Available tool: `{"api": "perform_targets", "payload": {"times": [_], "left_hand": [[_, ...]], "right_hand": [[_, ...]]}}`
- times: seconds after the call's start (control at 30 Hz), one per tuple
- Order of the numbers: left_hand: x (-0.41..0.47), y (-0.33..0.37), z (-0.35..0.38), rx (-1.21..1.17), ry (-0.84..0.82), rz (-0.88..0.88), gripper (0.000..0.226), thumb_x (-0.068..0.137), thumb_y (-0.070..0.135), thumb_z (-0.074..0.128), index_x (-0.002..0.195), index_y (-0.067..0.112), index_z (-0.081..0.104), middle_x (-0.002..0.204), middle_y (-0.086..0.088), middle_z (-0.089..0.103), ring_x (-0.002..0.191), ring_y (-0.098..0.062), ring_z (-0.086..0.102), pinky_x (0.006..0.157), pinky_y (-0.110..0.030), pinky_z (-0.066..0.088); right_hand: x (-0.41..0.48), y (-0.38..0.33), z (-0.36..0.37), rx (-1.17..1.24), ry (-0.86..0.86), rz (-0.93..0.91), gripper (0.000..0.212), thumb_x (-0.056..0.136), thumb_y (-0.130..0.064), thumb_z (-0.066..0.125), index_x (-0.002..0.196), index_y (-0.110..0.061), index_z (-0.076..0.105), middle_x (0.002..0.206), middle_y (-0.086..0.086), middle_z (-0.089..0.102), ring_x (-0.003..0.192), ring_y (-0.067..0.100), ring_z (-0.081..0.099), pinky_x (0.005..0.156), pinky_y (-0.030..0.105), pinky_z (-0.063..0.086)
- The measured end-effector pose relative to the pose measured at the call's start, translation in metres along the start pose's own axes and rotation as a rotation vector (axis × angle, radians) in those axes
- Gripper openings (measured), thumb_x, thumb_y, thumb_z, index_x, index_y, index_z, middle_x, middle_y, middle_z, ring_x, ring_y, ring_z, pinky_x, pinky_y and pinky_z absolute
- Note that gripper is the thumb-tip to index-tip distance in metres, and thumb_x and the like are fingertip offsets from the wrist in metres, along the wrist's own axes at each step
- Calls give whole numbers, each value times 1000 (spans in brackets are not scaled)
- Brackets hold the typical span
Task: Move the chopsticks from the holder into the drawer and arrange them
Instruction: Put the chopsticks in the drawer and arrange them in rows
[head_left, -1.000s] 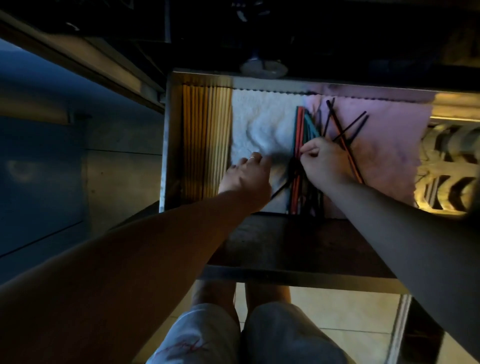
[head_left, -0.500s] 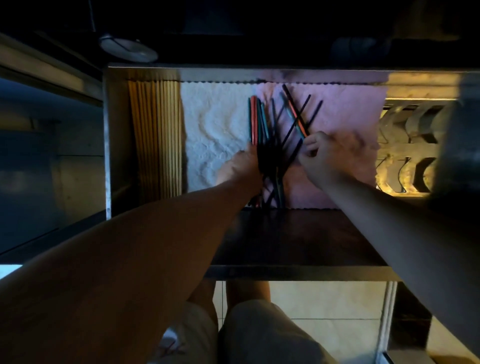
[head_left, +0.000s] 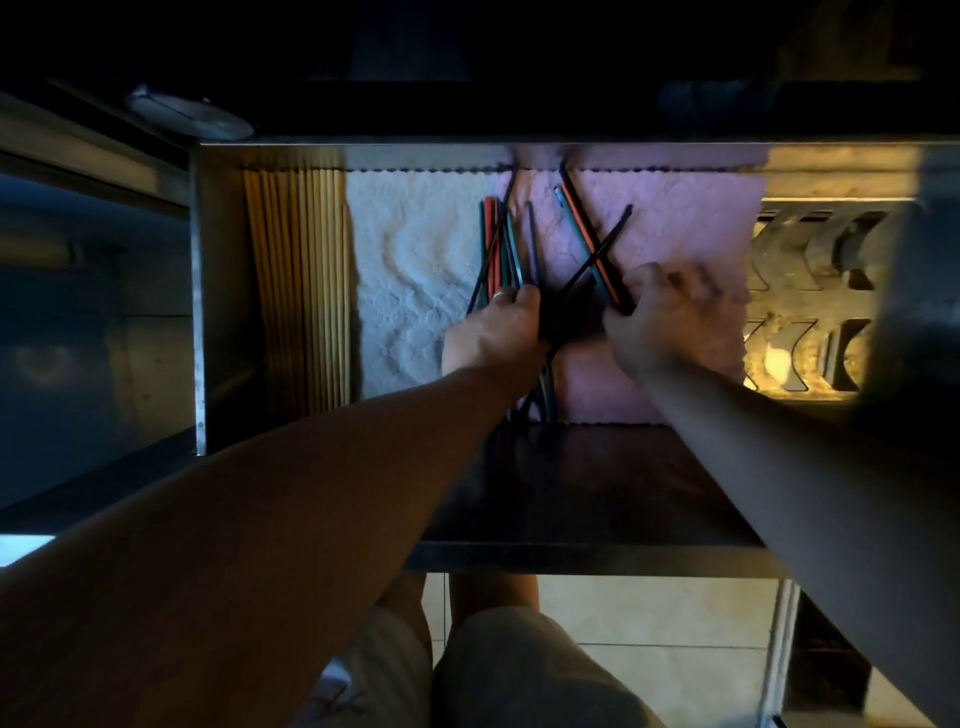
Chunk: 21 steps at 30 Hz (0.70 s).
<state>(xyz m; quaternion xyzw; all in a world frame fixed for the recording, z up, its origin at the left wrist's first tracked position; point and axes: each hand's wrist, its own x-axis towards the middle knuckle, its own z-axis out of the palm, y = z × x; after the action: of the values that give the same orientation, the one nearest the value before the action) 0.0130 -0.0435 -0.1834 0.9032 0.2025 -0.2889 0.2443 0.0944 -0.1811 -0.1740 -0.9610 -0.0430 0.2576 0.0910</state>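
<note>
No readable text, labels, brands, numbers or signs appear anywhere.

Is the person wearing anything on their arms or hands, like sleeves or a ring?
No gloves and no sleeves are in view. The left hand wears a thin pale ring on one finger. The blurred right hand shows nothing worn.

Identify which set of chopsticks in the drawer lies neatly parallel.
The pale wooden chopsticks at the drawer's left side; the dark and red chopsticks mid-drawer cross each other.
</note>
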Motion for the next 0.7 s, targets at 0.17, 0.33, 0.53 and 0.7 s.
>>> {"api": "perform_targets", "payload": {"times": [0.17,0.33,0.53,0.7], "left_hand": [[13,18,5,47,21,-66,23,93,24,51,114,18,60,113,-9,61,102,-36,64,70,-38,43],[8,17,0,-70,92,-29,28,95,30,44,108,12,59,101,-12,61,91,-33,63,65,-34,43],[-2,2,-9,-281,101,-146,18,95,23,42,95,9,53,86,-9,52,75,-26,50,61,-32,35],[-4,-10,-9,-478,79,-314,10,96,18,43,89,12,48,83,-7,52,76,-25,49,62,-31,33]], "right_hand": [[10,17,14,-23,-57,-39,30,88,-28,57,117,-20,61,118,7,63,118,27,52,90,28,26],[4,15,5,-31,0,-24,22,89,-25,56,107,-15,62,112,7,57,116,25,47,69,32,14],[7,0,18,166,-62,-72,20,87,-22,57,102,-17,70,104,7,70,99,26,62,76,24,39],[7,-20,30,202,-79,-33,12,82,-20,60,86,-15,69,86,9,69,83,28,66,68,29,49]]}}
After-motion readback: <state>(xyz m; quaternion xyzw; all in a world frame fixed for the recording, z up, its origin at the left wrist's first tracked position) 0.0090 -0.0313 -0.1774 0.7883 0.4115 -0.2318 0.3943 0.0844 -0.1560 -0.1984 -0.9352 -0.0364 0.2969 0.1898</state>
